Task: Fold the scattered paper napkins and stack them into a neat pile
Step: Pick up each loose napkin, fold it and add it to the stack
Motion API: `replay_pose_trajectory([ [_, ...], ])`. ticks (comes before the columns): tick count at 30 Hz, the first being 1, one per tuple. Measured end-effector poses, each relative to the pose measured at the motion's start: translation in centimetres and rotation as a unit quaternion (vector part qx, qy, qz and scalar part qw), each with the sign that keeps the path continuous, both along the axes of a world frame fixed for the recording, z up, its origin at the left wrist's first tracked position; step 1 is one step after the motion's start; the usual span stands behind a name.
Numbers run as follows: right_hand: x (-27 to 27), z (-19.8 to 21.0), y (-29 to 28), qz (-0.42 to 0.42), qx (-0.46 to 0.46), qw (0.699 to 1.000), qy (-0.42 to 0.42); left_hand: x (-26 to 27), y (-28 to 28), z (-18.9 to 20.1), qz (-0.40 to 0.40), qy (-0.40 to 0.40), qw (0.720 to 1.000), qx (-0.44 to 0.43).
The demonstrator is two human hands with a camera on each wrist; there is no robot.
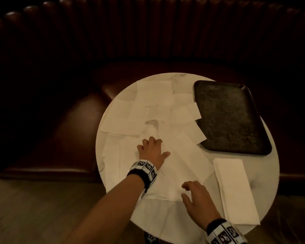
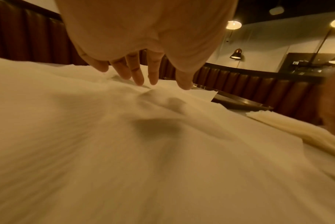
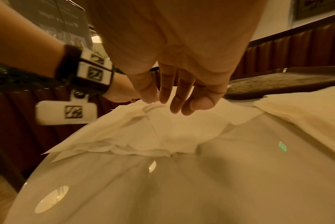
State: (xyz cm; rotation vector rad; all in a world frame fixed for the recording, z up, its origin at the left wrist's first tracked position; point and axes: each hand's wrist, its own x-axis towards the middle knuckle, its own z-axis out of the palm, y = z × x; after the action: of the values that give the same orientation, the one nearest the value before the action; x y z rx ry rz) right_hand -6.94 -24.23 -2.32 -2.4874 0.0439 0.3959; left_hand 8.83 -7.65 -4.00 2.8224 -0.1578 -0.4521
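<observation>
White paper napkins [image 1: 148, 110] scattered, overlapping, over left and centre of round tabletop [image 1: 271, 173]. Left hand [image 1: 152, 152] flat on napkins, fingers spread and straight, pressing paper. Right hand [image 1: 197, 198] at near edge of napkins, fingers loosely extended, gripping nothing. Folded pile [image 1: 236, 191] near right edge of tabletop, just beside loose sheets. Dark tray [image 1: 231, 117] beyond pile, two napkin corners overlapping its left rim.

napkins [image 1: 148, 110]: white, unfolded, overlapping, scattered on table | folded pile [image 1: 236, 189]: neat, table's right edge
</observation>
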Motion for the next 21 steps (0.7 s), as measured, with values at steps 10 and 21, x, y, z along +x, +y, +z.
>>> replay_pose_trajectory([
  [10,-3.3,-1.5,-3.9,-0.102,0.025,0.994,-0.006,2.6,-1.4,-0.1,0.059,0.114,0.977,-0.171],
  [21,5.8,10.0,-1.0,-0.057,0.156,0.969,-0.185,-2.7,2.1,15.7,-0.105,0.061,0.894,-0.431],
])
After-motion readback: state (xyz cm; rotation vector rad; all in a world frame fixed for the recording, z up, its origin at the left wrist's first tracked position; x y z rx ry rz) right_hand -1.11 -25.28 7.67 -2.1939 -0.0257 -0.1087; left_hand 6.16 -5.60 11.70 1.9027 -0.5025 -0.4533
